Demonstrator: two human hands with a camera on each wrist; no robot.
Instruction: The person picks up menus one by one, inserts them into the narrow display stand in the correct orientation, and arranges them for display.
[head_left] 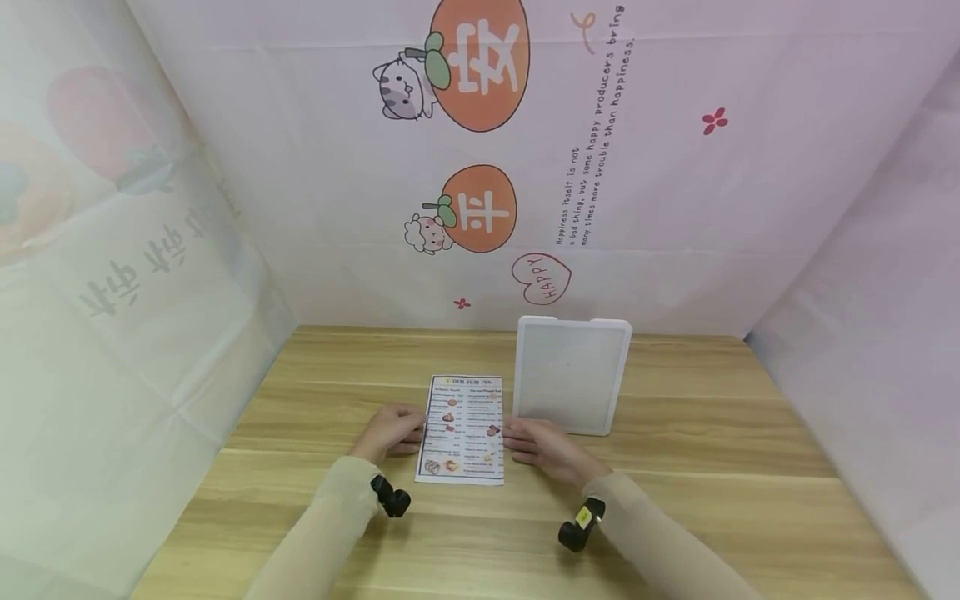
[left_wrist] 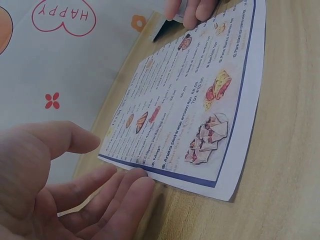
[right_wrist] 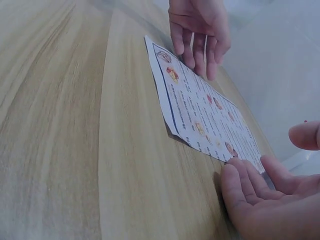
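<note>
A printed menu sheet headed "DIM SUM INN", with small food pictures, lies on the wooden table. My left hand is at its left edge; in the left wrist view the fingers meet the edge and the thumb stays apart above. At the opposite edge is my right hand, palm turned inward. Its fingertips touch the paper's side in the right wrist view, with the thumb raised away. Neither hand pinches the sheet. Just behind the right hand stands a white-framed grey panel, its lower left corner partly covered by that hand.
The wooden table reaches back to a pale cloth wall printed with fruit, cats and lettering. Further cloth walls hang at both sides. Each wrist carries a small black camera.
</note>
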